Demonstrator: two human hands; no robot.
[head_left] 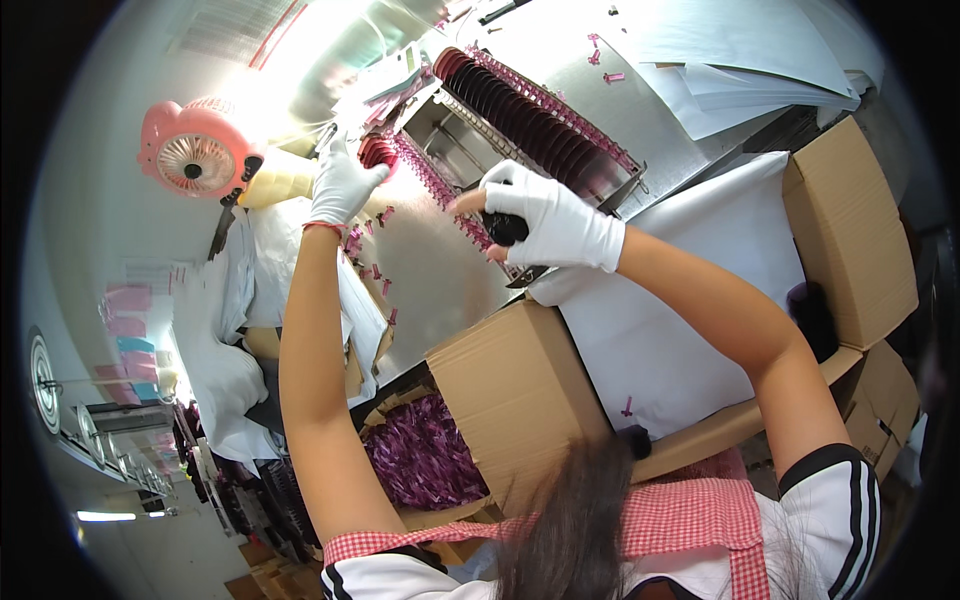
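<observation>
Dark hair (565, 525) hangs bodyward of the right hand (548, 215), which grasps a black object (507, 229); whether the left hand (343, 188), beside red discs (376, 151), grips, I cannot tell.

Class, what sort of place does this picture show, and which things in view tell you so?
Probably a small factory or workshop station: a metal worktop carries a long row of dark round pieces, small purple pieces are heaped in bulk, and the right hand is gloved in white.
</observation>
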